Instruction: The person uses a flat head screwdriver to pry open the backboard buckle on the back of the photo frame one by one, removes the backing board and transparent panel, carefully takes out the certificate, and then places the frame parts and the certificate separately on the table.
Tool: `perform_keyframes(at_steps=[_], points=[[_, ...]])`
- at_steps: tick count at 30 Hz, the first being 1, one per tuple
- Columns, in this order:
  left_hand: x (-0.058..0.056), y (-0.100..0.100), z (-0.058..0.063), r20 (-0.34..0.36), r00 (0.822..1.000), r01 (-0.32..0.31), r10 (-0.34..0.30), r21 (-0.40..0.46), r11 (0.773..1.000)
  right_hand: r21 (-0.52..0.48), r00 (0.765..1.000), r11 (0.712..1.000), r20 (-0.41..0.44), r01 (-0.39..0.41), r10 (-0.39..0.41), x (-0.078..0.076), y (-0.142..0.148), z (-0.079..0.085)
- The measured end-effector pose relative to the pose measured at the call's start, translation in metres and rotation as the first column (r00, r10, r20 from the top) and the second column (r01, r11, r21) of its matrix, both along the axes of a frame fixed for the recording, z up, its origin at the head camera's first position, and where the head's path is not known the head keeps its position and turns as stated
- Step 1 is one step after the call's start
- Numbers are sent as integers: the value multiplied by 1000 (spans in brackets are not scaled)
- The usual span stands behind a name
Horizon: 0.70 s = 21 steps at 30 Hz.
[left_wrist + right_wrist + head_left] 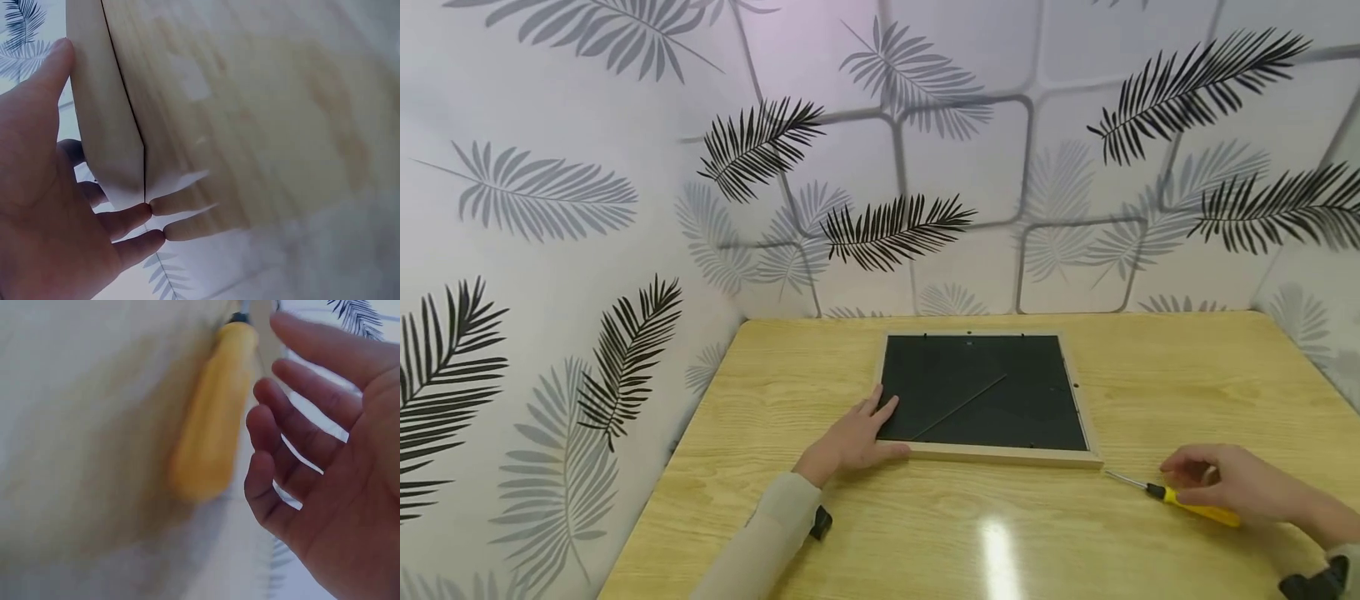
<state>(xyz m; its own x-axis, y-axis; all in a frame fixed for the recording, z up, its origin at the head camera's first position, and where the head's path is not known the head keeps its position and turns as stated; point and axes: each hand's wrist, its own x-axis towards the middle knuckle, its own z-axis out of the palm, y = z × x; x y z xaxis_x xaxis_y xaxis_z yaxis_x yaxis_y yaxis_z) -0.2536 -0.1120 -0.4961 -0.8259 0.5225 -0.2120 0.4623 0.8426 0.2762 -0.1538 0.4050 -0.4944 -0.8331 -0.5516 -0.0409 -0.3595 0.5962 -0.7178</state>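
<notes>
Right grip [1240, 483] is loosely curled and empty, just beside the screwdriver [1157, 492] at lower right; left grip [853, 437] spreads on the picture frame [981, 417], centre. Best to steady that corner and take the handle squarely.

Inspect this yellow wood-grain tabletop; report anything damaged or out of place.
One thing stands out: a thin slanting line across part of the black rectangular backing panel in the pale wooden frame. Its angle follows no edge; possibly a seam.
</notes>
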Motion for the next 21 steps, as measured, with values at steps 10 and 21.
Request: perform_keyframes(at_steps=[10,21], points=[[-11,-6,11,11,1000,-8,8,51,999,160,968,986,-251,41,0,-79,-96,34],[-20,-10,9,6,1000,25,-25,0,1000,287,963,958,-255,-4,81,-148,-177,28]])
